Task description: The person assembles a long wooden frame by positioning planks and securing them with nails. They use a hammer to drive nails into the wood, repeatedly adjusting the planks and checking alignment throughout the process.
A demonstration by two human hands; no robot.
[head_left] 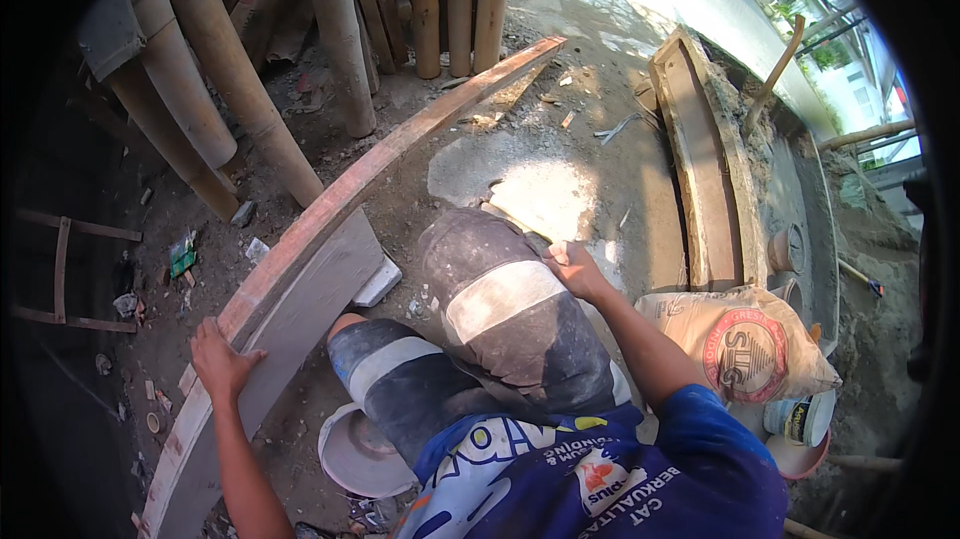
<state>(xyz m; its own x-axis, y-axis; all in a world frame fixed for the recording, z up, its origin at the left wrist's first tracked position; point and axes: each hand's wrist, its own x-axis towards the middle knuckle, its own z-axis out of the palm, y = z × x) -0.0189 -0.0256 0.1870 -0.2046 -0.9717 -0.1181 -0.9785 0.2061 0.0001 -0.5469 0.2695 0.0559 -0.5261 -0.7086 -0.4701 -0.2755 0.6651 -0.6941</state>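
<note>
My left hand [228,364] grips the edge of a long reddish wooden plank [375,164], fingers over the outer side and thumb on the near side. Along the plank's near side runs a smooth grey cement-coloured face [325,274]. A pale block [378,282] touches the ground at the end of that face. My right hand [575,271] is closed beside my right knee. A thin pale edge [515,222] shows past the knee near it, but what the fingers hold is hidden.
Bamboo poles [340,39] stand at the far left. A long wooden trough-like form [705,169] lies at the right, near a paper sack [740,344] and a paint bucket [800,419]. A white bucket [360,449] sits by my left leg. Rubble and litter dot the ground.
</note>
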